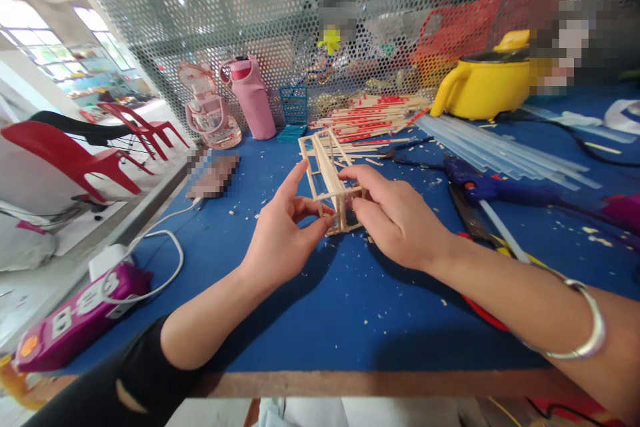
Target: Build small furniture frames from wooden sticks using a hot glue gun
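A small frame model made of thin wooden sticks (327, 170) stands on the blue tabletop, with a flat strip of sticks running along its middle. My left hand (285, 230) grips its near left corner low down between thumb and fingers, the index finger stretched along the side. At the near right, my right hand (395, 213) pinches the frame by its end posts, a silver bangle on that wrist. Some fingertips are hidden behind the sticks. Loose sticks with red tips (370, 120) lie in a pile just behind the model.
On the right lie a blue glue gun (500, 188), clear glue sticks (500, 147) and a yellow pot (485, 87). A pink bottle (255, 100), a clear jug (215, 120) and a teal stand (293, 113) line the mesh panel. Left are a phone (215, 177) and a purple power strip (85, 313).
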Demonstrator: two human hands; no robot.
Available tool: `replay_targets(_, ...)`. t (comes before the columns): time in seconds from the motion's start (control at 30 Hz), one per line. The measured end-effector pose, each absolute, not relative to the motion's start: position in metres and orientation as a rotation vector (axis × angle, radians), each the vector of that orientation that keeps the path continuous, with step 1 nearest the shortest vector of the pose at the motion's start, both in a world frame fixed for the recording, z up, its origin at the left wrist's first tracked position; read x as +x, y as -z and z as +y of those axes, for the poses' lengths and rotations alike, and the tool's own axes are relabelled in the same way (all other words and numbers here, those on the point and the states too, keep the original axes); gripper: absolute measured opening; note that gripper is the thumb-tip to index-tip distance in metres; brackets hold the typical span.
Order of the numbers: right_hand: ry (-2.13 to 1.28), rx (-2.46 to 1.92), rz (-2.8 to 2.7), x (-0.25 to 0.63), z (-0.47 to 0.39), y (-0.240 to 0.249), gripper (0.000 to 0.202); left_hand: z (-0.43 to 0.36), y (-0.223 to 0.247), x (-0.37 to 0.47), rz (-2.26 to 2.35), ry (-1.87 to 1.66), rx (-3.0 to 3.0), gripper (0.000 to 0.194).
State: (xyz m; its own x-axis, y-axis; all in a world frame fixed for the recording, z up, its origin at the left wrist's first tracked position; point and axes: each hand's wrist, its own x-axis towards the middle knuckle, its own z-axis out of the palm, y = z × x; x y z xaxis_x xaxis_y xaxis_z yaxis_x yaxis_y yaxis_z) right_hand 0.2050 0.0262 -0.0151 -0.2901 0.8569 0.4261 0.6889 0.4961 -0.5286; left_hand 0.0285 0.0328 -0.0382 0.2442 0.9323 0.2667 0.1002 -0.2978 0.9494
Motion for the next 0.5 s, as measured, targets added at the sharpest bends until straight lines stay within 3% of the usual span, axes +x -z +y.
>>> replay_targets(0.2,-0.307,-1.266,-2.068,0.206,0.026,0.016,0.03,0.034,0.038,0.025,1.009,-1.129,1.641,0.082)
replay_targets(0.43,-0.365,-1.13,-2.074,0.213,0.033,0.017,0.018,0.044,0.034,0.011,0.933,-0.99,1.617,0.099)
replay_targets(0.5,-0.492,-1.115,-1.919,0.214,0.036,0.016,0.017,0.047,0.032,0.007,0.994,-0.97,1.721,0.096)
